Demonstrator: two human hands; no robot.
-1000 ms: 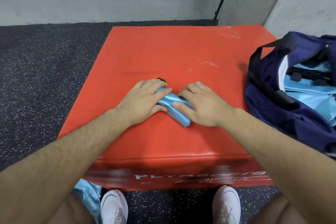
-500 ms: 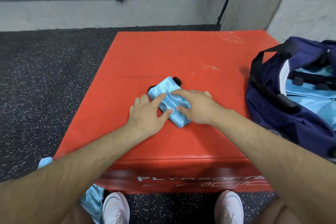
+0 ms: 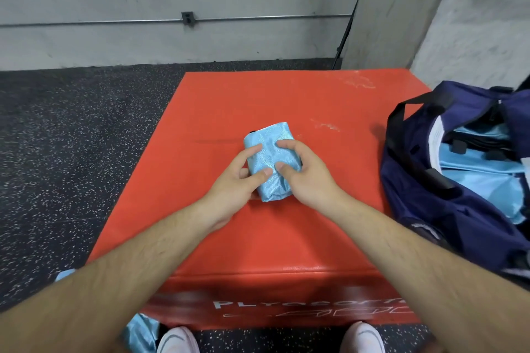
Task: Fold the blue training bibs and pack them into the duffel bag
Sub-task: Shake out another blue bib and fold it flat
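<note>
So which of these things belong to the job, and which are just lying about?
Part of the job:
the folded bib, gripped by the left hand and right hand
the duffel bag, with bibs packed in it
more blue fabric by the feet
the red box underneath

Just there:
wall pipe
speckled floor
white shoes

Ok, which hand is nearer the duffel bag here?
Right. The right hand grips the folded bib on the side toward the duffel bag; the left hand grips its other side, farther off.

Red box (image 3: 286,100), speckled floor (image 3: 71,152) — 2 shoes (image 3: 177,341)
</note>
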